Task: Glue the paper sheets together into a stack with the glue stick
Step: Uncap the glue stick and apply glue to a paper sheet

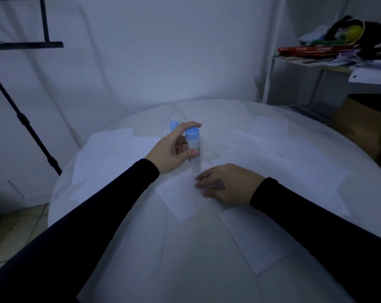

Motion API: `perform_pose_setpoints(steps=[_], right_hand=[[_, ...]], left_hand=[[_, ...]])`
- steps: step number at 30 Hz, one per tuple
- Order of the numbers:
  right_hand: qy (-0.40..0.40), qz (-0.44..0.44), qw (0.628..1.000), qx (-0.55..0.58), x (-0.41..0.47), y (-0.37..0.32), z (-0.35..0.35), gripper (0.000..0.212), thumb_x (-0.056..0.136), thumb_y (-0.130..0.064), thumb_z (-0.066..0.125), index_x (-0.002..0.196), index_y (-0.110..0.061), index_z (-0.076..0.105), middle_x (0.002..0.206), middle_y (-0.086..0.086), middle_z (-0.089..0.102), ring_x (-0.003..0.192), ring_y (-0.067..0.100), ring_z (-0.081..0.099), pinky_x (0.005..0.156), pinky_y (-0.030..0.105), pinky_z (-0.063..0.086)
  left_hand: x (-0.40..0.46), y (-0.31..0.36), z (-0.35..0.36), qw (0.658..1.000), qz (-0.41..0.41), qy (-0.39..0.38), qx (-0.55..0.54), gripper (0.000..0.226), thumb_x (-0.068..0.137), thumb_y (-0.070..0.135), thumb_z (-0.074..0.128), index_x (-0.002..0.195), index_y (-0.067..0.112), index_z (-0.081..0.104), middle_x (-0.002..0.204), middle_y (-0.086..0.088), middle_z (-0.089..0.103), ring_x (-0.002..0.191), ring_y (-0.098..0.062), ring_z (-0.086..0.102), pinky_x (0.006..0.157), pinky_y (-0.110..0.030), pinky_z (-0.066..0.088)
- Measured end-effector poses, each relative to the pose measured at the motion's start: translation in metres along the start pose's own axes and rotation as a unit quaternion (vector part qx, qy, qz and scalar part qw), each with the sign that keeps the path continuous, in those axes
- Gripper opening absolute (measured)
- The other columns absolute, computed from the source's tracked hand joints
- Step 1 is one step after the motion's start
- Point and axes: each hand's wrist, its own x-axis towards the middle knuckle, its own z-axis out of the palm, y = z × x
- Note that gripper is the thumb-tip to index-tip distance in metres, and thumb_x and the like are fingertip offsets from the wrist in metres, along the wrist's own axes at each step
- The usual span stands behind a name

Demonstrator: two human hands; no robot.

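My left hand (pixel 172 150) grips a white glue stick (pixel 193 149) with a blue end, held upright just above the table's middle. A separate blue cap (pixel 174 125) stands on the table behind that hand. My right hand (pixel 226 184) lies flat, fingers pressing the right edge of a small white paper sheet (pixel 180 197) that lies tilted in front of me. A pile of lined sheets (pixel 272 158) spreads out to the right. More white sheets (pixel 111 149) lie at the left, and one sheet (pixel 255 237) lies near the front right.
The round white table (pixel 141 259) fills the view. A black tripod leg (pixel 21 119) stands at the left beside the table. A shelf with red books and clutter (pixel 329 49) stands at the back right, and a brown box (pixel 364 127) sits below it.
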Motion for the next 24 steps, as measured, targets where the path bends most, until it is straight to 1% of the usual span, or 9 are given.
perform_pose_setpoints(steps=[3,4,8,10,12,14,17,20,24], right_hand=[[0.003,-0.004,1.000,0.002,-0.001,0.000,0.000,0.032,0.090,-0.031,0.061,0.121,-0.024,0.064,0.137,-0.013,0.053,0.124,0.005,0.047,0.106,0.014,0.028],[0.005,-0.005,1.000,0.004,-0.001,0.001,0.001,0.032,0.090,-0.030,0.061,0.121,-0.024,0.065,0.136,-0.012,0.053,0.124,0.005,0.048,0.104,0.013,0.028],[0.014,-0.007,1.000,0.022,-0.002,0.002,0.002,0.031,0.089,-0.028,0.063,0.119,-0.023,0.066,0.134,-0.011,0.055,0.122,0.005,0.050,0.106,0.016,0.031],[0.017,-0.008,0.999,0.029,-0.002,0.003,0.003,0.030,0.088,-0.028,0.064,0.118,-0.023,0.067,0.133,-0.011,0.056,0.122,0.005,0.051,0.107,0.018,0.032],[0.020,-0.009,0.999,0.034,-0.002,0.003,0.004,0.030,0.088,-0.027,0.065,0.117,-0.022,0.068,0.132,-0.010,0.057,0.121,0.005,0.051,0.106,0.015,0.031],[0.024,-0.012,0.999,0.032,-0.002,0.003,0.004,0.029,0.087,-0.026,0.065,0.116,-0.022,0.068,0.131,-0.009,0.058,0.120,0.005,0.052,0.102,0.010,0.030],[0.027,-0.012,0.999,0.024,-0.002,0.004,0.005,0.029,0.088,-0.026,0.065,0.117,-0.023,0.068,0.131,-0.010,0.058,0.119,0.004,0.052,0.097,0.005,0.025],[0.031,-0.009,0.999,0.027,-0.002,0.004,0.005,0.029,0.087,-0.026,0.065,0.116,-0.023,0.068,0.131,-0.010,0.058,0.119,0.004,0.052,0.097,0.004,0.025],[0.032,-0.004,0.999,0.034,-0.002,0.004,0.006,0.028,0.087,-0.026,0.066,0.115,-0.024,0.069,0.130,-0.011,0.058,0.119,0.003,0.052,0.099,0.006,0.026]], left_hand=[[-0.009,0.001,-0.006,1.000,-0.005,0.001,-0.013,0.054,0.075,0.036,0.066,0.123,0.049,0.046,0.092,-0.033,0.057,0.085,-0.046,0.055,0.084,-0.057,0.048],[-0.013,0.001,-0.008,1.000,-0.005,-0.001,-0.015,0.053,0.076,0.036,0.066,0.124,0.048,0.046,0.093,-0.032,0.057,0.086,-0.046,0.055,0.085,-0.058,0.048],[-0.025,0.003,-0.016,1.000,-0.002,0.003,-0.029,0.051,0.075,0.035,0.065,0.121,0.048,0.047,0.092,-0.032,0.056,0.083,-0.048,0.053,0.082,-0.059,0.046],[-0.031,0.004,-0.019,0.999,0.001,0.003,-0.037,0.051,0.075,0.035,0.066,0.120,0.048,0.048,0.093,-0.031,0.057,0.085,-0.049,0.054,0.083,-0.060,0.046],[-0.037,0.005,-0.023,0.999,0.001,0.004,-0.041,0.051,0.075,0.034,0.067,0.119,0.049,0.048,0.095,-0.031,0.059,0.087,-0.050,0.055,0.084,-0.061,0.046],[-0.042,0.006,-0.027,0.999,0.000,0.006,-0.047,0.050,0.075,0.033,0.067,0.117,0.050,0.049,0.096,-0.031,0.058,0.088,-0.049,0.055,0.084,-0.060,0.046],[-0.049,0.006,-0.033,0.999,-0.001,-0.002,-0.047,0.050,0.077,0.028,0.067,0.120,0.046,0.049,0.096,-0.031,0.057,0.088,-0.048,0.056,0.084,-0.060,0.046],[-0.056,0.006,-0.038,0.999,-0.002,-0.001,-0.041,0.051,0.080,0.018,0.067,0.119,0.046,0.050,0.093,-0.024,0.056,0.084,-0.045,0.054,0.079,-0.055,0.048],[-0.065,0.005,-0.045,0.998,-0.007,-0.005,-0.068,0.050,0.076,0.025,0.069,0.120,0.042,0.051,0.096,-0.029,0.058,0.087,-0.049,0.055,0.081,-0.061,0.047]])
